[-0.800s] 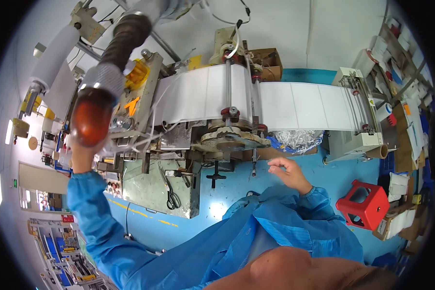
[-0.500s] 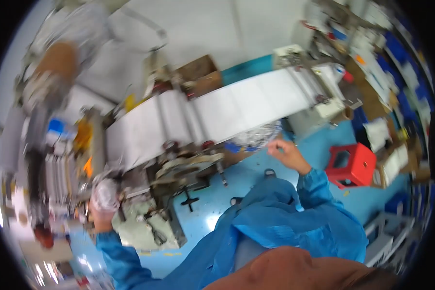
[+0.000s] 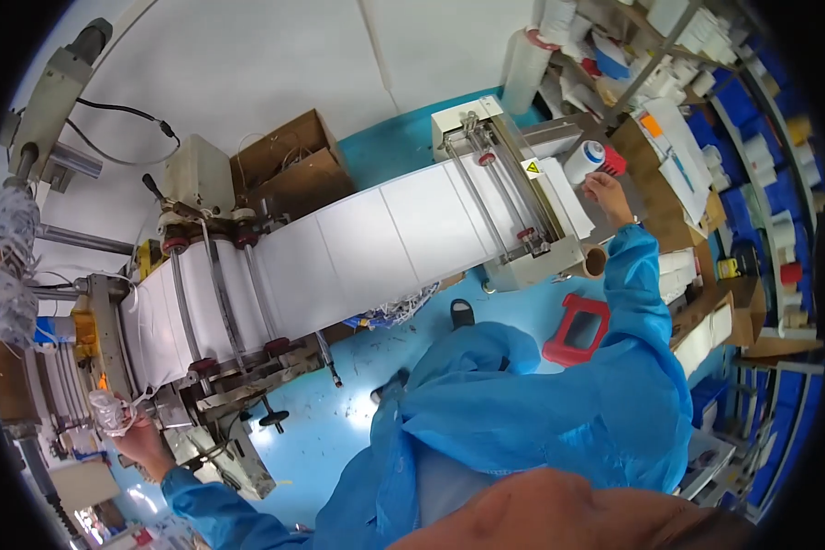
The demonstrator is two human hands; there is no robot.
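My left hand is closed around a crumpled wad of whitish plastic film, beside the left end of the machine. A long white paper web runs from there over metal rods and rollers to the cutter unit on the right. Past that unit my right hand has its fingers curled together, close by a white cylinder with a blue-ringed top. A red object lies just behind this cylinder. What sits in the right fingers, if anything, I cannot make out.
A cardboard box stands behind the web. On the blue floor are a red stool and, partly under the web, a heap of white scrap strips. Crowded shelves with blue bins line the right. A handwheel juts out below the machine.
My view has swung to the right and grown sharper. My right hand has moved from beside the scrap heap to the white cylinder past the cutter unit. My left hand keeps the plastic wad.
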